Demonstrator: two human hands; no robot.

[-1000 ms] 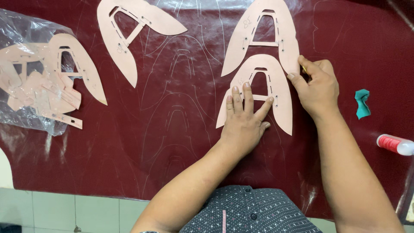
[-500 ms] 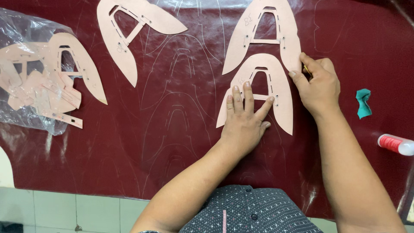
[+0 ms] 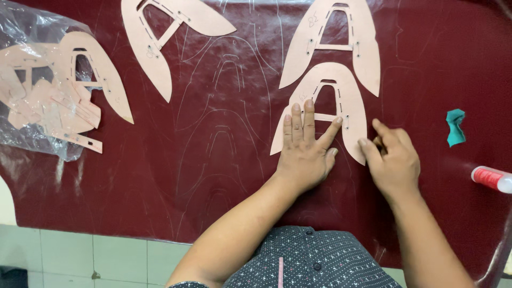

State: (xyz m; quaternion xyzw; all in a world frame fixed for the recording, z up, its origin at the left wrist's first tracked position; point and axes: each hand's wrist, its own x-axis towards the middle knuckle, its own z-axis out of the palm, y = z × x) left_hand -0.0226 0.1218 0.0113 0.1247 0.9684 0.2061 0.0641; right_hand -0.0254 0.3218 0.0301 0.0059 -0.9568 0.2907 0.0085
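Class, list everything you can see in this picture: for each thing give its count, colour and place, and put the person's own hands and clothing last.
Leather sheet: one, dark red, covers the work surface, faint traced outlines on it.
Arch-shaped card patterns: four, pale pink; one under the left hand, one just above it, one at top centre, one at left partly on the plastic bag.
Plastic bag: one, clear, far left, with small pink pattern pieces in it.
Scrap: one, teal, right side.
Tube or bottle: one, red and white, right edge.
Tiles: pale, bottom left.
Left hand: flat on the lower pattern.
Right hand: fingertips at that pattern's right edge.
Shirt: dark, dotted, bottom centre.
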